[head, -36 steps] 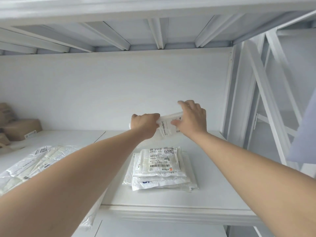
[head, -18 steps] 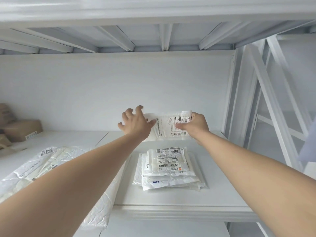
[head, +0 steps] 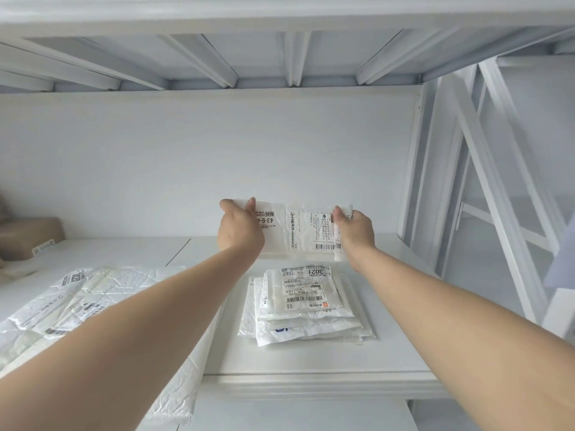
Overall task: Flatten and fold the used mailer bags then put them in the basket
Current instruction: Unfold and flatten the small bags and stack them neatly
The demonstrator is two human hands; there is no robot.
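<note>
Mailer bag (head: 298,231) taut between both hands

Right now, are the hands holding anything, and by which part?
Yes. Both hands hold one mailer bag stretched above the shelf: the left hand pinches its left end, the right hand its right end.

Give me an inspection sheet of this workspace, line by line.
Surface: white shelf, under another shelf's ribbed underside.
Job's things: one mailer bag held stretched in the air; stack of folded mailers lying below it; crumpled unfolded mailers at left; no basket seen.
Clutter: cardboard boxes at far left.
Grippers: left hand and right hand each pinch a top corner of the held bag.
Cables: nothing seen.
Surroundings: white back wall, white metal frame at right.
</note>
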